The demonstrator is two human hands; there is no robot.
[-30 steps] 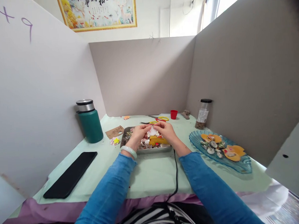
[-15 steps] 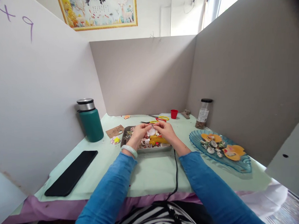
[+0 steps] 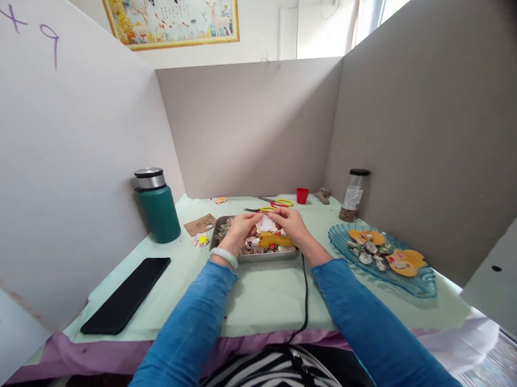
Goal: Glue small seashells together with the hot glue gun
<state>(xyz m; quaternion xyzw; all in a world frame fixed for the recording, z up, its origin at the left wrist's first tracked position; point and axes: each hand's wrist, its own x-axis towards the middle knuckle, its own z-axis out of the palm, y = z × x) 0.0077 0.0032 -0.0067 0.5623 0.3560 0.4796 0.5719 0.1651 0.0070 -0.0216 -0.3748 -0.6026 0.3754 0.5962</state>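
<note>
Over the metal tray (image 3: 262, 258), my left hand (image 3: 244, 226) and my right hand (image 3: 289, 223) come close together, fingertips pinched. Whatever they pinch is too small to make out. Below the fingers, the tray holds a jumble of small shells (image 3: 223, 233) and white pieces. A yellow glue gun (image 3: 275, 239) lies across its right part, with a black cord (image 3: 306, 295) running down toward my lap. Just beyond the fingers lie scissors (image 3: 268, 209) with yellow and red handles.
A green bottle (image 3: 159, 216) and a black phone (image 3: 127, 295) are at left. Near the tray sit a brown card (image 3: 200, 225) and a flower-like piece (image 3: 201, 240). Toward the right are a red cup (image 3: 302, 196), a jar (image 3: 354, 197) and a blue plate (image 3: 423, 289) with shells and orange cutouts.
Both hands stay pinched above the tray, with the right hand shifted slightly right, opening a small gap between the fingertips. The whole view has shifted a little.
</note>
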